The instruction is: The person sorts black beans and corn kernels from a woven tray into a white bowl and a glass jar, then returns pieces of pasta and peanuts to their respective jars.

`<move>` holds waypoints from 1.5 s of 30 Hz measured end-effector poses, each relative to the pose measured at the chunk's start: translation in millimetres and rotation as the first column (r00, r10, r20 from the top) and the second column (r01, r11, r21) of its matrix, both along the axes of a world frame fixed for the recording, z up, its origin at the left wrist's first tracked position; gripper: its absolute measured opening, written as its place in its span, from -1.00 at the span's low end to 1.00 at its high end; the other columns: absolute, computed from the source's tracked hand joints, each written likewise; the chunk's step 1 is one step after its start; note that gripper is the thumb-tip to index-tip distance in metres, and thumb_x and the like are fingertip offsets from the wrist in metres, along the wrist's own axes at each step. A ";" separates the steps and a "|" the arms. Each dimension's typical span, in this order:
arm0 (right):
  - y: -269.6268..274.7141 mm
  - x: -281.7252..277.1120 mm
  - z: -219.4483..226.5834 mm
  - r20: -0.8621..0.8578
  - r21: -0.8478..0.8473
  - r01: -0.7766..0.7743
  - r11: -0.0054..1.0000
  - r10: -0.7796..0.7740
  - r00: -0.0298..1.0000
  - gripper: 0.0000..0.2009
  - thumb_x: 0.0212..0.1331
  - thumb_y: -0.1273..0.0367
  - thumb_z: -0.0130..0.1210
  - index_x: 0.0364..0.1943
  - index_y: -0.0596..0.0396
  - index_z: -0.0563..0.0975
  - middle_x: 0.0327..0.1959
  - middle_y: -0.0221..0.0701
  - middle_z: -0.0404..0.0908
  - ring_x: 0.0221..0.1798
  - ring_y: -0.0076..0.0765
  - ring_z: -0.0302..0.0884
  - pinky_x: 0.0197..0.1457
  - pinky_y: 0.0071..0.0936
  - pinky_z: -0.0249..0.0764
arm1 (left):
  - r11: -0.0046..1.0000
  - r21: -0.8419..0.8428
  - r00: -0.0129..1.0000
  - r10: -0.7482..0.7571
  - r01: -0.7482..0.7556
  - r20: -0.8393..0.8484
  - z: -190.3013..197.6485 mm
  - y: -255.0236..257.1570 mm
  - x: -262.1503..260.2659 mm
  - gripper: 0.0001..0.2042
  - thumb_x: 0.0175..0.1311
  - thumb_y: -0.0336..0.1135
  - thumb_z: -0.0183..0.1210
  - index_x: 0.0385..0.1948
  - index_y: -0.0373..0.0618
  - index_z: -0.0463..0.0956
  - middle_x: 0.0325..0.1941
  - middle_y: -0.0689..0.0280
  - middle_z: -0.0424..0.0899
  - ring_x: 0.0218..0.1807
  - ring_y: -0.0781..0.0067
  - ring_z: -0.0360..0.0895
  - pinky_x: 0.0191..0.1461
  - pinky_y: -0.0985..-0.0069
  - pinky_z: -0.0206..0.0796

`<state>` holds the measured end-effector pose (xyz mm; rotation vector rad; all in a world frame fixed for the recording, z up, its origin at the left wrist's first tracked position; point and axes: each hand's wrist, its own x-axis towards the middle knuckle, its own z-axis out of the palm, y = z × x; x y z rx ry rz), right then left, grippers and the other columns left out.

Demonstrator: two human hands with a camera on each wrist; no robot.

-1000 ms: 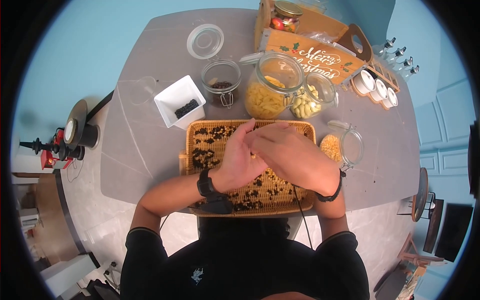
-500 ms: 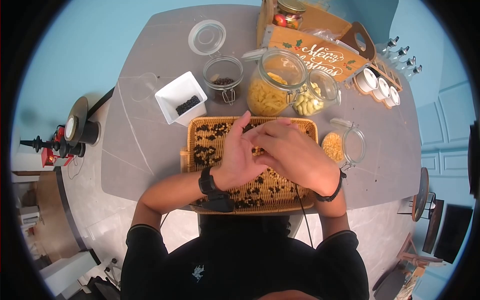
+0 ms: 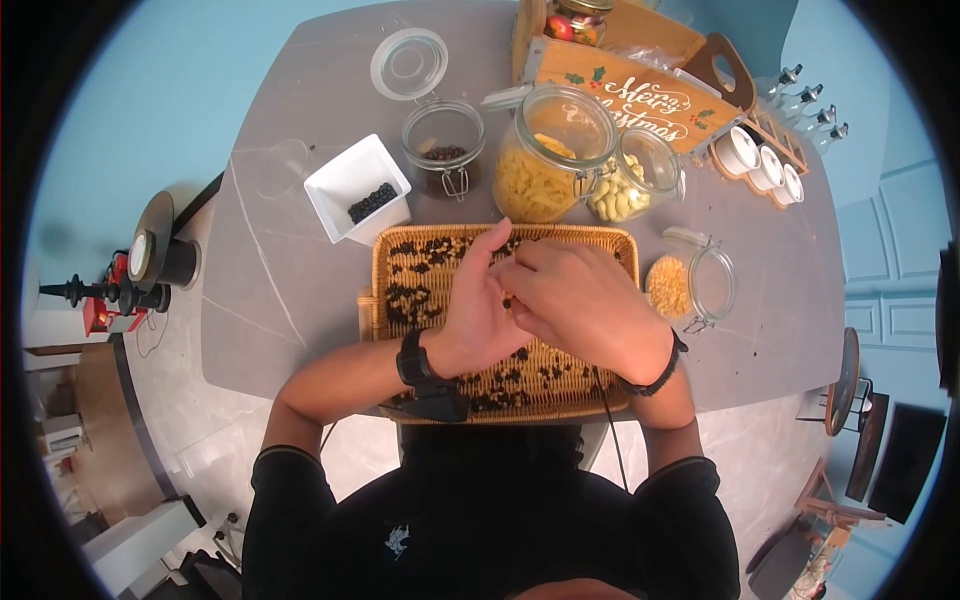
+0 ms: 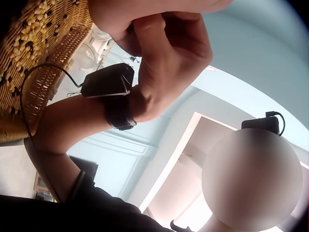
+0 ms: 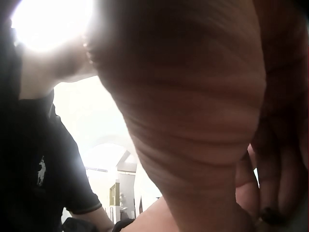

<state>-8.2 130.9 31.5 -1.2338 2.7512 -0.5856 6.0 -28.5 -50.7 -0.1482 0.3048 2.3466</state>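
A wicker basket [image 3: 376,270] lies before me, scattered with black beans [image 3: 405,305] and yellow corn kernels [image 4: 23,46]. Over its middle my left hand [image 3: 475,315] is held palm up and lightly cupped, thumb raised. Close to its palm shows a small dark bean [image 3: 508,303]. My right hand [image 3: 590,305] arches over the left palm from the right, fingers bent and fingertips down in the palm. The right fingertips are partly hidden, so I cannot tell whether they pinch a bean. The left wrist view shows the right hand [image 4: 169,58] with curled fingers.
Behind the basket stand a white tub [image 3: 335,195] with black beans, a jar [image 3: 440,180] of dark beans, a large pasta jar [image 3: 540,185] and a jar [image 3: 625,195] of pale nuts. A corn jar [image 3: 670,285] lies at the right. A wooden crate [image 3: 600,85] stands at the back.
The right fingers have shifted and bent more over the left palm. The kernels seen there half a second ago are now mostly covered. The left hand stays nearly in place.
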 end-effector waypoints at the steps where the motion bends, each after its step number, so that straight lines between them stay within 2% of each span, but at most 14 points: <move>1: -1.0 0.0 -0.7 -0.008 0.000 0.001 1.000 -0.001 1.000 -0.76 0.09 0.39 0.33 -0.14 0.07 0.67 -0.22 -0.29 0.65 -0.08 0.02 0.69 -0.10 -0.04 0.60 | 1.000 -0.005 1.000 -0.001 0.001 -0.001 -0.4 -0.1 -0.1 -0.30 0.53 0.36 0.00 0.30 -0.15 0.50 0.39 0.19 0.60 0.47 0.18 0.48 0.57 0.04 0.23; 8: -0.6 -3.5 -4.7 0.000 -0.002 -0.034 0.999 0.034 0.999 -0.75 0.08 0.39 0.33 -0.12 0.03 0.67 -0.20 -0.32 0.66 -0.09 0.03 0.70 -0.10 -0.06 0.61 | 0.998 0.052 1.000 -0.023 0.023 0.013 -8.8 -1.2 -1.4 -0.30 0.55 0.37 -0.02 0.29 -0.14 0.51 0.37 0.17 0.62 0.46 0.19 0.50 0.57 0.08 0.23; 11: 7.4 -5.7 3.6 0.083 -0.085 -0.030 0.996 0.037 0.996 -0.75 0.09 0.41 0.31 -0.11 0.02 0.67 -0.20 -0.32 0.67 -0.11 0.04 0.70 -0.10 -0.08 0.60 | 0.999 0.052 1.000 -0.003 0.005 -0.031 -8.9 -0.2 -1.0 -0.28 0.57 0.36 -0.05 0.32 -0.19 0.49 0.40 0.15 0.60 0.47 0.17 0.49 0.60 0.07 0.20; 14: 15.2 -4.5 16.3 0.098 -0.205 -0.006 0.979 0.026 0.995 -0.77 0.09 0.47 0.29 -0.13 0.05 0.68 -0.21 -0.31 0.69 -0.13 0.04 0.70 -0.10 -0.11 0.60 | 0.995 0.093 0.998 0.037 -0.032 -0.043 6.2 1.8 -0.5 -0.24 0.65 0.30 -0.20 0.35 -0.37 0.44 0.29 0.08 0.66 0.40 0.19 0.54 0.58 0.18 0.25; 17: 19.5 -6.7 18.1 0.091 -0.279 -0.022 0.960 0.049 0.995 -0.80 0.08 0.54 0.27 -0.17 0.09 0.67 -0.20 -0.30 0.71 -0.13 0.03 0.70 -0.10 -0.13 0.60 | 0.994 0.102 0.996 0.049 -0.041 -0.076 5.5 1.9 -2.0 -0.20 0.65 0.31 -0.23 0.40 -0.41 0.38 0.34 0.05 0.62 0.44 0.17 0.51 0.61 0.18 0.21; 20: 19.8 -8.6 21.7 0.124 -0.254 -0.034 0.967 0.067 0.990 -0.81 0.09 0.58 0.27 -0.19 0.13 0.66 -0.15 -0.28 0.74 -0.12 0.07 0.70 -0.10 -0.13 0.61 | 0.991 0.126 0.998 0.042 -0.037 -0.040 5.8 1.7 -1.7 -0.20 0.64 0.32 -0.22 0.41 -0.40 0.37 0.36 0.07 0.60 0.45 0.19 0.49 0.63 0.19 0.17; 23: 23.7 -11.5 15.1 0.092 -0.215 -0.042 0.976 0.063 0.994 -0.66 0.05 0.56 0.24 -0.03 0.10 0.69 -0.22 -0.23 0.69 -0.14 0.15 0.69 -0.12 -0.04 0.60 | 0.966 0.260 0.996 0.023 0.000 -0.089 -9.7 -0.8 -3.7 -0.19 0.62 0.33 -0.21 0.41 -0.40 0.38 0.36 0.09 0.60 0.45 0.22 0.47 0.62 0.23 0.17; 26: 23.6 -9.3 20.1 0.086 -0.203 -0.026 0.979 0.044 0.995 -0.60 -0.02 0.61 0.22 -0.01 0.10 0.69 -0.17 -0.22 0.71 -0.11 0.15 0.69 -0.12 -0.04 0.61 | 0.915 0.400 0.985 0.015 0.055 -0.172 -18.9 -1.5 -5.6 -0.17 0.61 0.36 -0.20 0.42 -0.38 0.38 0.34 0.12 0.60 0.45 0.25 0.46 0.60 0.25 0.16; 29: 23.2 -6.7 19.6 0.066 -0.225 -0.038 0.974 0.054 0.996 -0.58 -0.05 0.62 0.23 0.00 0.12 0.69 -0.14 -0.23 0.73 -0.09 0.15 0.70 -0.11 -0.04 0.62 | 0.942 0.335 0.986 0.026 0.030 -0.164 -20.1 -3.2 -2.9 -0.14 0.59 0.40 -0.21 0.45 -0.36 0.37 0.36 0.14 0.59 0.45 0.27 0.45 0.59 0.26 0.16; 32: 21.2 -3.2 25.0 0.125 -0.180 0.018 0.983 0.004 0.992 -0.73 0.08 0.61 0.29 -0.10 0.13 0.68 -0.04 -0.22 0.75 0.03 0.15 0.69 -0.01 -0.09 0.61 | 0.993 0.113 0.995 0.051 -0.041 -0.083 -1.8 -0.8 -1.0 -0.10 0.56 0.44 -0.24 0.49 -0.35 0.33 0.41 0.14 0.56 0.46 0.22 0.44 0.61 0.23 0.14; 35: 21.2 -5.1 18.7 0.058 -0.259 -0.062 0.964 0.079 0.995 -0.68 0.04 0.60 0.31 -0.07 0.12 0.69 0.01 -0.24 0.75 0.08 0.13 0.70 0.04 -0.11 0.63 | 0.998 0.023 0.998 0.064 -0.064 -0.008 15.7 0.2 0.9 -0.06 0.55 0.47 -0.26 0.52 -0.36 0.30 0.46 0.10 0.52 0.50 0.16 0.41 0.65 0.18 0.10; 38: 19.3 -5.9 12.9 0.022 -0.242 -0.101 0.965 0.110 0.994 -0.66 0.00 0.59 0.33 -0.05 0.11 0.69 0.04 -0.26 0.75 0.11 0.09 0.69 0.09 -0.10 0.63 | 0.995 0.085 0.997 0.062 -0.057 -0.051 15.8 2.5 -0.4 -0.03 0.54 0.49 -0.26 0.53 -0.38 0.27 0.48 0.07 0.49 0.55 0.11 0.37 0.68 0.14 0.06; 41: 16.0 -5.0 13.8 0.033 -0.212 -0.069 0.975 0.078 0.996 -0.65 0.00 0.57 0.34 -0.05 0.10 0.70 0.04 -0.28 0.76 0.13 0.08 0.68 0.13 -0.09 0.62 | 0.995 0.081 0.996 0.058 -0.053 -0.071 15.5 3.0 -0.3 -0.03 0.53 0.49 -0.25 0.53 -0.39 0.27 0.49 0.05 0.48 0.57 0.11 0.36 0.70 0.12 0.04; 45: 16.4 -4.4 14.6 0.040 -0.179 -0.050 0.982 0.059 0.997 -0.62 0.01 0.56 0.34 -0.01 0.07 0.69 0.02 -0.31 0.75 0.13 0.07 0.68 0.10 -0.09 0.62 | 0.997 0.051 0.998 0.066 -0.065 -0.014 14.4 3.3 0.3 -0.02 0.51 0.50 -0.15 0.51 -0.40 0.28 0.50 0.04 0.47 0.57 0.13 0.35 0.69 0.12 0.05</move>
